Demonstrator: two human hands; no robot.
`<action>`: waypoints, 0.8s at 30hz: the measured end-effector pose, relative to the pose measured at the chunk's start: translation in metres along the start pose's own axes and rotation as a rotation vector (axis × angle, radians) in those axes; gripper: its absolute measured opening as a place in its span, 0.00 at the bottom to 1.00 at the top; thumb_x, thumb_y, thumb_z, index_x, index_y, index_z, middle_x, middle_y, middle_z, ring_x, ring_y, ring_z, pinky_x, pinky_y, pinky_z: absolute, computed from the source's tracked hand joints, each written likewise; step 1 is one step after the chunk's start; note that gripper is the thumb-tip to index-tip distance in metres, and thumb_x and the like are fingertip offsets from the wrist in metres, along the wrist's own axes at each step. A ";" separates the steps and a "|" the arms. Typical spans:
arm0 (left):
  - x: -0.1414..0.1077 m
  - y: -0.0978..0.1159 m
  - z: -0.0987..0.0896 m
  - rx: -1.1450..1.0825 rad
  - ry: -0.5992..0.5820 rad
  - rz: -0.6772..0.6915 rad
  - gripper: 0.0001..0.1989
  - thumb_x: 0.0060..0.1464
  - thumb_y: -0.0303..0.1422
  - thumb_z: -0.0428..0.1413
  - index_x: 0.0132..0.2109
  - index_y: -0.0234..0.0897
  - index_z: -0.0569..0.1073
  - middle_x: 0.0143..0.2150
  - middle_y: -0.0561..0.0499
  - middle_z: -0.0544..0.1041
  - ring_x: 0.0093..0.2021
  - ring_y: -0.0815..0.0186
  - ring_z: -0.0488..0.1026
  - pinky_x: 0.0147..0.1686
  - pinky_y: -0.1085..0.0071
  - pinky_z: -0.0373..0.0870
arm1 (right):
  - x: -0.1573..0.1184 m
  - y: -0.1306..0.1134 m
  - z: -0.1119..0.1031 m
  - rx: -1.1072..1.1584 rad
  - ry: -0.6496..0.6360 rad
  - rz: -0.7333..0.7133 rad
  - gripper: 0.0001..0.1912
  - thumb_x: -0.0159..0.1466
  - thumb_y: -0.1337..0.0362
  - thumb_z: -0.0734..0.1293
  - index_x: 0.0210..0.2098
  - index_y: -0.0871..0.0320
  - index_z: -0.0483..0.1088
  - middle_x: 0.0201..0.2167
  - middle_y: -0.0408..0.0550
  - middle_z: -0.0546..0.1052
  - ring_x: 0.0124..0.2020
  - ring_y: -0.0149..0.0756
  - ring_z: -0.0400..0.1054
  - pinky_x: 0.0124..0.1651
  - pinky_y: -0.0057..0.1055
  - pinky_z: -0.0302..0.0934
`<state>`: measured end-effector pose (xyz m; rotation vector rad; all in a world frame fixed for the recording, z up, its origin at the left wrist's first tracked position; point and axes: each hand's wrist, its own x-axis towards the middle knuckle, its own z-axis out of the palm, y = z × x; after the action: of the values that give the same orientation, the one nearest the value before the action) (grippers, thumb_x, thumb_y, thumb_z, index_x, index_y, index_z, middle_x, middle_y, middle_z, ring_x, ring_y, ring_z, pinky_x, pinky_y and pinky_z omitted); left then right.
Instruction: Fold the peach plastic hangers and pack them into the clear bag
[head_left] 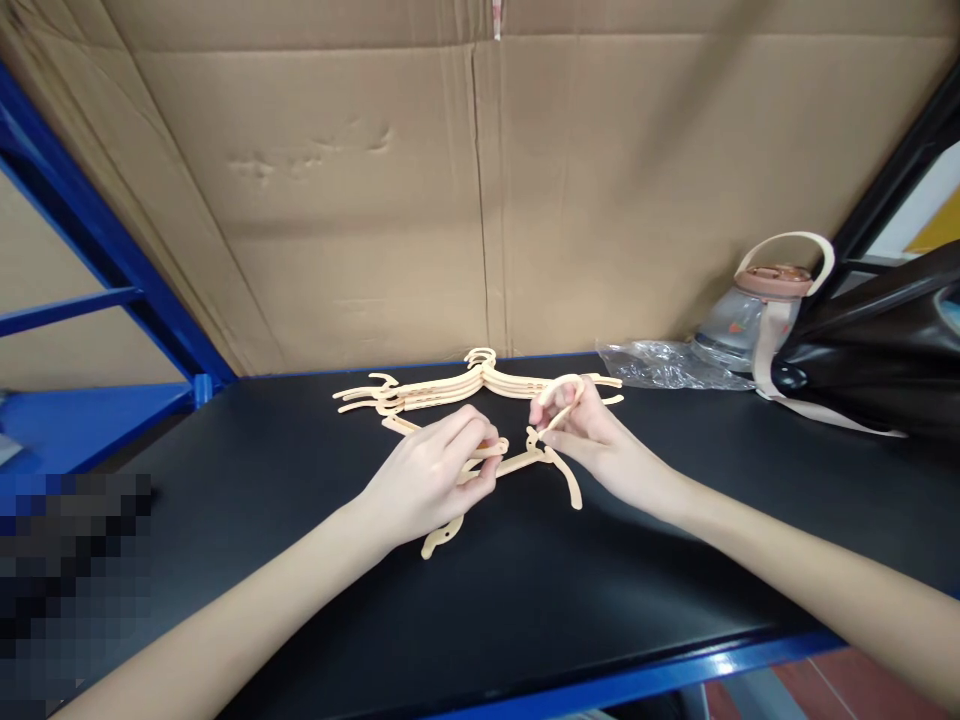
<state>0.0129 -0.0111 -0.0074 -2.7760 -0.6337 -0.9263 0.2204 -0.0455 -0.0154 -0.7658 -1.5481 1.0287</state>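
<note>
Two-handed, working close above one black bench [645, 590]. Pinching one narrow pale strip [493, 450] in the fingers [474, 432] of the left hand [435, 468], leaving its rounded end showing past the fingertips. Grasping one curved pale piece [562, 382] in the fingers of the right hand [601, 430], arching it over the fingertips. Seeing, between the two hands and lower, one pale bar [517, 462] and, at its right end, one curved arm [568, 482]; being unable to tell one joined hanger from several loose parts. Finding one more pale end [442, 538] jutting out under the left hand, and one other tip [399, 425] on its far side. Counting, farther back, one pile of pale hangers [442, 388], pointing hooks toward one cardboard wall [337, 200]; being unable to number the hangers exactly through the overlap. Counting also, at the far right, one clear bottle [735, 325] with one pinkish-brown lid [776, 285], one loop handle [784, 237] and one strap [769, 350] trailing onto the bench. Noting one crumpled clear wrapper [652, 365] beside the bottle, one glossy black item [885, 325] to its right, and one blue metal frame [127, 215] at the left.
</note>
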 end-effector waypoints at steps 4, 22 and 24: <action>0.003 0.000 -0.001 0.012 -0.071 -0.034 0.04 0.61 0.30 0.45 0.37 0.36 0.61 0.35 0.51 0.67 0.28 0.70 0.66 0.29 0.73 0.66 | 0.003 0.000 0.000 0.088 0.045 0.050 0.18 0.55 0.67 0.70 0.31 0.53 0.53 0.32 0.38 0.67 0.32 0.29 0.65 0.38 0.31 0.61; 0.000 -0.002 -0.001 -0.102 -0.162 -0.108 0.03 0.61 0.29 0.45 0.39 0.37 0.63 0.37 0.52 0.67 0.31 0.70 0.67 0.31 0.74 0.65 | 0.000 -0.004 -0.001 0.117 0.087 0.250 0.10 0.49 0.64 0.75 0.27 0.58 0.71 0.28 0.41 0.76 0.30 0.30 0.70 0.37 0.29 0.65; -0.001 -0.003 -0.001 -0.134 -0.131 -0.109 0.05 0.62 0.29 0.46 0.41 0.37 0.65 0.39 0.52 0.69 0.33 0.70 0.69 0.34 0.74 0.66 | 0.000 -0.004 -0.001 0.138 0.085 0.285 0.10 0.49 0.64 0.75 0.27 0.58 0.71 0.28 0.42 0.77 0.29 0.29 0.70 0.35 0.28 0.65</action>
<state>0.0103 -0.0091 -0.0073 -2.9668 -0.7765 -0.8414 0.2218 -0.0470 -0.0114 -0.9384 -1.3041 1.2803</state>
